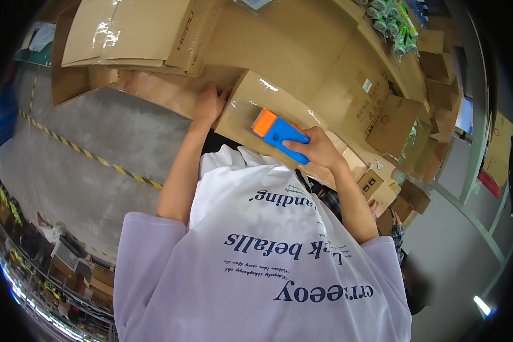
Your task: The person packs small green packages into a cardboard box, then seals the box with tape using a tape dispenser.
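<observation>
In front of my waist lies a brown cardboard carton (242, 111) with strips of shiny clear tape on it. My right hand (319, 149) is wrapped round the blue end of a blue and orange tape dispenser (278, 134). The dispenser's orange end points to the far left and lies over the carton's top face. At the carton's left end is my left hand (210, 105), with its fingers curled against the edge. Its fingertips are partly hidden.
A large taped carton (131, 34) stands at the far left. Bagged green-and-white items (390, 23) lie at the far right, near several open boxes (399, 122). Another person's hand (396, 218) shows at the right. Yellow-black tape (80, 147) marks the grey floor at left.
</observation>
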A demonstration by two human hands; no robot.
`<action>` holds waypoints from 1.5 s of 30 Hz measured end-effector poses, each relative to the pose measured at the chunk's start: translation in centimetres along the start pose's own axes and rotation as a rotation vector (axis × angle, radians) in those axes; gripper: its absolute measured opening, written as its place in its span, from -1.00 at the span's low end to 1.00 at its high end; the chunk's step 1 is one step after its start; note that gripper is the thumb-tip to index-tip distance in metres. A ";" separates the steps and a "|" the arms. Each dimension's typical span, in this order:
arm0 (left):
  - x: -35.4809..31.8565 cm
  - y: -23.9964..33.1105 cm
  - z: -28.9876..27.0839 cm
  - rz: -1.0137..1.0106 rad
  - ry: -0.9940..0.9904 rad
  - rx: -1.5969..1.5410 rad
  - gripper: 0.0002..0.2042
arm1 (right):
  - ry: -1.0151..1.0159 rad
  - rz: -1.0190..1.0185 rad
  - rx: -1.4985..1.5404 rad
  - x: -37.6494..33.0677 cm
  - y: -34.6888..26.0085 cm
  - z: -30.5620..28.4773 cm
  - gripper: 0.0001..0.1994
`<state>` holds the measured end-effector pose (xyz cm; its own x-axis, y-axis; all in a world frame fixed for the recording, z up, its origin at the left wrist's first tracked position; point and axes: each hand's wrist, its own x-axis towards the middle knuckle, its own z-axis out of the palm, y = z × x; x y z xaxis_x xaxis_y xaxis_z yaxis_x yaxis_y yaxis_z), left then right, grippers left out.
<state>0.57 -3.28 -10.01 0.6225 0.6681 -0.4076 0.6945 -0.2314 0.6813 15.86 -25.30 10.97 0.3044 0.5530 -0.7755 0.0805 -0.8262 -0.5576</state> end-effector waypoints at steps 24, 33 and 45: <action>2.5 14.9 -7.4 0.564 -1.006 0.107 0.11 | 0.153 0.024 0.483 -2.2 3.2 3.0 -0.63; 3.9 16.4 -6.7 0.497 -1.173 0.155 0.15 | 0.139 0.072 0.516 -2.6 4.2 3.6 -0.57; 3.6 16.8 -6.2 0.554 -1.116 0.215 0.12 | 0.024 0.126 0.561 -10.5 10.7 2.2 -0.62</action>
<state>12.19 -0.38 3.77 0.7399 -0.4897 -0.4612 0.2230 -0.4683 0.8550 11.47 -39.70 12.51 0.3015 0.4458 -0.8428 -0.4716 -0.6985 -0.5382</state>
